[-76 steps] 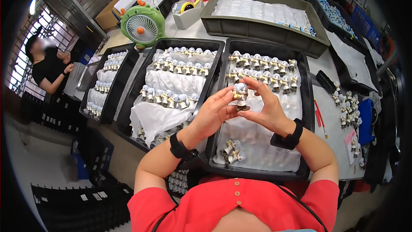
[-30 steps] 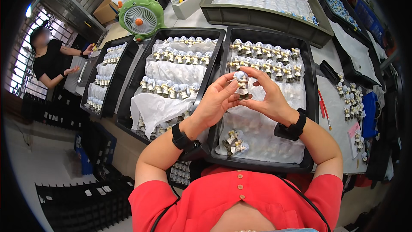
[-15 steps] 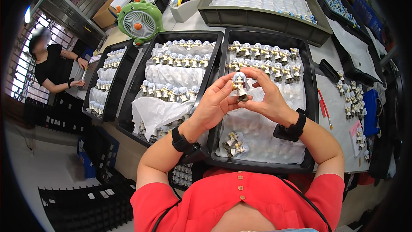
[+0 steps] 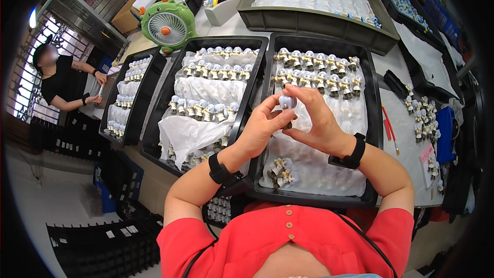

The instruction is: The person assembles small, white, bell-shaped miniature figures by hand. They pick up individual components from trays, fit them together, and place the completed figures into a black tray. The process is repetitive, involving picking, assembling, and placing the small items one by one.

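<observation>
A small figurine with pale blue-grey hair is held above the right-hand black tray. Its lower part is mostly hidden by my fingers. My left hand pinches it between thumb and fingers. Around it curves my right hand, index fingertip by the head and thumb by the feet. In the tray below, several figurines stand in rows at the far end, on white wrapping sheet. A small group of figurines lies at the near left corner.
More figurine trays stand to the left. A green fan, a tape dispenser and an olive bin are behind. On the right lie a brush and loose figurines. A co-worker sits at far left.
The figurine has turned in my fingers, from its front showing to mostly its hair. My left thumb has shifted across it. The trays have not moved.
</observation>
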Demonstrator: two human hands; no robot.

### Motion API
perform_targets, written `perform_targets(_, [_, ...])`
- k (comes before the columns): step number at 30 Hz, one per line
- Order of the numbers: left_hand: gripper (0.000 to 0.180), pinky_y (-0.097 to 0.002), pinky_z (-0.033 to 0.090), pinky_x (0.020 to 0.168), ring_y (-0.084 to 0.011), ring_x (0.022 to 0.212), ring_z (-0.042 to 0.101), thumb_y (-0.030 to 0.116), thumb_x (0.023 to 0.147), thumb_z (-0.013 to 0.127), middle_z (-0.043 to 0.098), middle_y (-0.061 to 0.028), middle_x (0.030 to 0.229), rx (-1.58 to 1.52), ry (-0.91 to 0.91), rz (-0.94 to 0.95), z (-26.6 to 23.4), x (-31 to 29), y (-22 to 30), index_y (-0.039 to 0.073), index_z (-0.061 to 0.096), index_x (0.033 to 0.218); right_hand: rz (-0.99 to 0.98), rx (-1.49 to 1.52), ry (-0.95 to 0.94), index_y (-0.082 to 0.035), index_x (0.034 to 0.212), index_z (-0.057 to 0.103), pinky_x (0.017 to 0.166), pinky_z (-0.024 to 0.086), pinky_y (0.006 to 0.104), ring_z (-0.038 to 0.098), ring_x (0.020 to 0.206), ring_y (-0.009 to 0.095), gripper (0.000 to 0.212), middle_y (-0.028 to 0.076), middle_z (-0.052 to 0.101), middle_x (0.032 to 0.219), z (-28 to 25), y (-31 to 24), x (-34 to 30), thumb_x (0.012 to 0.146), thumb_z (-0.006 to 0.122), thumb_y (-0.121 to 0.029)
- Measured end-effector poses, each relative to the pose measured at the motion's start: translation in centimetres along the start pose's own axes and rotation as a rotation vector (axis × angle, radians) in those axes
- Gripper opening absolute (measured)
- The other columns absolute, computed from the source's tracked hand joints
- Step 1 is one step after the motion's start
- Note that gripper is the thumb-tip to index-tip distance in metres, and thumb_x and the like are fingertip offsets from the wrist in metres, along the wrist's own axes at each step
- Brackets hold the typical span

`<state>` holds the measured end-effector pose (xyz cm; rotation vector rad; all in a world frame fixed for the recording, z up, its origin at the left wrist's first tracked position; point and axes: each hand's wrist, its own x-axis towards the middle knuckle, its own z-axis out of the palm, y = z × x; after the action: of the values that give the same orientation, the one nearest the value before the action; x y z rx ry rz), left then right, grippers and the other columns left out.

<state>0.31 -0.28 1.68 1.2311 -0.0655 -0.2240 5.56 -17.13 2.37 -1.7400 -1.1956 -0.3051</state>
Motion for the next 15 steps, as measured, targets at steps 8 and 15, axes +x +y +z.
perform_targets(8, [0.042, -0.0317, 0.052, 0.079, -0.0202, 0.100, 0.059, 0.029, 0.095, 0.046, 0.052, -0.0076, 0.121, -0.289, -0.164, -0.039, -0.06, 0.12, 0.83, 0.004, 0.040, 0.129, 0.124, 0.116, 0.028, -0.010, 0.138, 0.032, 0.087, 0.044, 0.0326, 0.048, 0.107, 0.024, 0.089, 0.010, 0.051, 0.124, 0.11, -0.24, -0.13, 0.062, 0.079, -0.009])
perform_targets(15, [0.045, -0.0327, 0.052, 0.081, -0.0221, 0.104, 0.058, 0.031, 0.096, 0.046, 0.052, -0.0081, 0.122, -0.326, -0.150, -0.050, -0.14, 0.40, 0.60, 0.004, 0.038, 0.131, 0.284, 0.232, -0.037, -0.010, 0.140, 0.029, 0.090, 0.040, 0.0301, 0.049, 0.115, 0.021, 0.090, 0.013, 0.049, 0.129, -0.15, 0.15, -0.27, 0.066, 0.079, -0.013])
